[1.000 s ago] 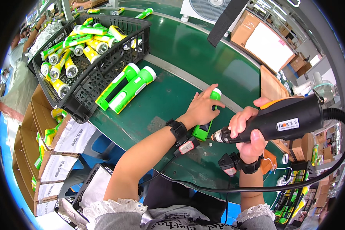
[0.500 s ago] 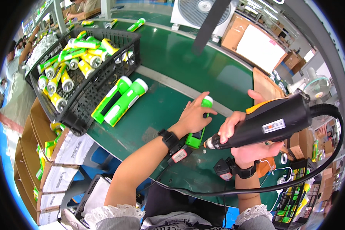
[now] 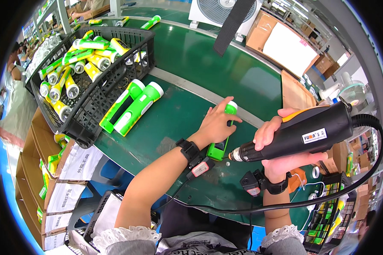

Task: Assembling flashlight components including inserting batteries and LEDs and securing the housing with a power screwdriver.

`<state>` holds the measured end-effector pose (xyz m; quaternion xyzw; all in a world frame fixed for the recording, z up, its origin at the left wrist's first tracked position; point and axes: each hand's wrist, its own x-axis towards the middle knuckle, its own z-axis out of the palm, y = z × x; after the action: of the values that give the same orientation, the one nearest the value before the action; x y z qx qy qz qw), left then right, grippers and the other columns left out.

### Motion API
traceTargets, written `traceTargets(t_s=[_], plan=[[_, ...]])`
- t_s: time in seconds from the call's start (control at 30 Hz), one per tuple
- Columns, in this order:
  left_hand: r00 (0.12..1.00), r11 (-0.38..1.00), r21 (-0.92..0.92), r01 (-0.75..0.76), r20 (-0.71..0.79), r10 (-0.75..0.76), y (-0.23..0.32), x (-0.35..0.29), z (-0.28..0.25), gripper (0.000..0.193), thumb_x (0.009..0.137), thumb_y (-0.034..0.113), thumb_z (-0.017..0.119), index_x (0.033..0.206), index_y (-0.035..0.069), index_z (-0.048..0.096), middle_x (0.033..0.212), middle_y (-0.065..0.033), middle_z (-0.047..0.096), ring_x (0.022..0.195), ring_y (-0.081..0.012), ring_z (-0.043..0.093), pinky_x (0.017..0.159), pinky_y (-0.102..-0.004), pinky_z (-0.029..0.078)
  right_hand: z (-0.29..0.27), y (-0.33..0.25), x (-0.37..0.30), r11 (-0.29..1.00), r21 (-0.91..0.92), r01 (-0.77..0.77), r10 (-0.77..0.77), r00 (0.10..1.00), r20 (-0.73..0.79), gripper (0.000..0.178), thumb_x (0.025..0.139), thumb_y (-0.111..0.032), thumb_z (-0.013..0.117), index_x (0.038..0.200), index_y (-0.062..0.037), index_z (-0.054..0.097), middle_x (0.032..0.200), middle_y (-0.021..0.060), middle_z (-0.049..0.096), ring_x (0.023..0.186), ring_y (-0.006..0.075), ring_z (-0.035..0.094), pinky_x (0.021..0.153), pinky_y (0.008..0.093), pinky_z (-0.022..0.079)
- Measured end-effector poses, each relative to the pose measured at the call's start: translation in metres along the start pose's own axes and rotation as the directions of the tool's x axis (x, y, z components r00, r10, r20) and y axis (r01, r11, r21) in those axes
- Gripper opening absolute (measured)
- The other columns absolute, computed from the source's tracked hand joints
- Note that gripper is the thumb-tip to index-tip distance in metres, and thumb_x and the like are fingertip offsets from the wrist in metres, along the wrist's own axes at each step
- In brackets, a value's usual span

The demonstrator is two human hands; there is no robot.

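My left hand is closed around a green flashlight lying on the green bench, its white head showing beyond my fingers. My right hand grips a black corded electric screwdriver, held nearly level. Its tip points left, just right of the flashlight's near end; whether it touches anything I cannot tell. A tiny pale piece lies by the tip. To the left, two more green flashlights rest side by side on the bench.
A black crate heaped with green and yellow flashlights stands at the left. The screwdriver's thick cable loops down the right side and across the bench's near edge. A smaller black basket sits at lower right. A fan unit stands at the back.
The screwdriver has shifted right and its tip has drawn slightly away from the flashlight's near end. My left hand keeps its hold on the flashlight. The view has shifted a little.
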<state>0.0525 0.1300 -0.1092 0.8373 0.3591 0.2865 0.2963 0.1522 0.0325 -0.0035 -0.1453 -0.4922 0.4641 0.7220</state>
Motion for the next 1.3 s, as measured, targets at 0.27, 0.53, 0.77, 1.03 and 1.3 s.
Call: traceTargets(t_s=[0.27, 0.53, 0.77, 1.03, 1.3], plan=[[1.000, 1.000, 0.000, 0.003, -0.018, -0.003, 0.001, 0.000, 0.003, 0.025, 0.071, 0.016, 0.062, 0.095, 0.022, 0.066, 0.139, -0.0066, 0.023, 0.119, -0.0284, 0.040, 0.103, -0.0522, 0.021, -0.002, -0.004, 0.001, 0.996, 0.082, 0.018, -0.014, 0.999, -0.050, 0.107, 0.047, -0.090, 0.039, 0.097, 0.0040, 0.037, 0.059, 0.0143, 0.049, 0.048, 0.0240, 0.053, 0.043, 0.0322, 0.047], [0.999, 0.999, 0.018, 0.034, -0.002, -0.034, 0.004, -0.003, -0.002, 0.025, 0.072, 0.018, 0.060, 0.096, 0.023, 0.065, 0.139, -0.0064, 0.023, 0.118, -0.0288, 0.041, 0.103, -0.0543, 0.020, -0.002, -0.009, -0.005, 0.999, 0.034, 0.040, -0.042, 0.998, 0.050, 0.117, 0.048, -0.089, 0.041, 0.108, 0.0112, 0.032, 0.100, 0.0234, 0.047, 0.051, 0.0267, 0.055, 0.042, 0.0351, 0.048], [0.999, 1.000, 0.022, 0.019, -0.026, -0.019, -0.001, -0.003, 0.000, 0.023, 0.072, 0.020, 0.058, 0.094, 0.022, 0.064, 0.139, -0.0077, 0.022, 0.117, -0.0287, 0.041, 0.103, -0.0560, 0.019, 0.014, -0.009, 0.002, 0.993, -0.114, -0.010, 0.005, 0.999, -0.043, 0.101, 0.061, -0.080, 0.044, 0.110, 0.0073, 0.036, 0.061, 0.0138, 0.049, 0.045, 0.0205, 0.046, 0.043, 0.0286, 0.042], [0.999, 0.999, 0.005, 0.033, -0.018, -0.033, -0.002, -0.004, 0.000, 0.022, 0.073, 0.021, 0.057, 0.094, 0.021, 0.064, 0.139, -0.0082, 0.022, 0.117, -0.0291, 0.041, 0.102, -0.0561, 0.020, 0.010, -0.007, 0.003, 0.992, -0.121, -0.047, 0.060, 0.993, 0.106, 0.111, 0.061, -0.079, 0.046, 0.123, 0.0108, 0.028, 0.064, 0.0135, 0.049, 0.047, 0.0193, 0.046, 0.045, 0.0276, 0.042], [0.999, 1.000, 0.000, 0.017, -0.029, -0.017, -0.005, -0.002, 0.002, 0.022, 0.073, 0.022, 0.058, 0.094, 0.022, 0.064, 0.139, -0.0079, 0.021, 0.120, -0.0292, 0.039, 0.103, -0.0554, 0.019, 0.017, 0.000, -0.001, 0.983, -0.181, 0.034, -0.031, 0.999, 0.021, 0.105, 0.053, -0.085, 0.044, 0.109, 0.0036, 0.036, 0.064, 0.0114, 0.048, 0.047, 0.0186, 0.046, 0.045, 0.0274, 0.043]])
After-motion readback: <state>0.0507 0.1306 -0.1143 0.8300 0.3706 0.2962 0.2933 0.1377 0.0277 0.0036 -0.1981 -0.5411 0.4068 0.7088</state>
